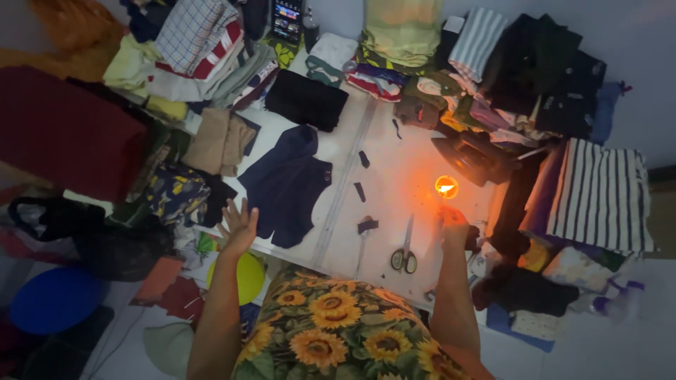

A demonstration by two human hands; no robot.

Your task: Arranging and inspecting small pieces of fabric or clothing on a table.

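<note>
While the room lay dim, lit mostly by one small flame, the scene read as follows.

Left hand: the left hand (pixel 238 226) was raised over the desk's near left edge, fingers spread wide, its grip released and empty, just beside the dark blue garment (pixel 287 186).

Right hand: the right hand (pixel 452 225) was held up just below the candle flame (pixel 446 186), glowing orange; whether its grip was clenched or pinched something small I could not tell.

Desk: the white desk (pixel 394 169) showed bare surface only in a middle strip, split by a pale seam running away from the person.

On the strip: scissors (pixel 405 252) lay near the front edge, between the two forearms, with small dark cloth scraps (pixel 367 225) scattered further up.

Dark iron: an iron (pixel 466 156) sat just beyond the flame, at the right pile's edge.

Edges: folded clothes (pixel 204 49) crowded the far left, a striped cloth (pixel 598 193) hung off the right side, and a black folded piece (pixel 305 100) lay at the far end.

Open room: only the middle strip, narrow, hemmed by piles on three sides.
</note>
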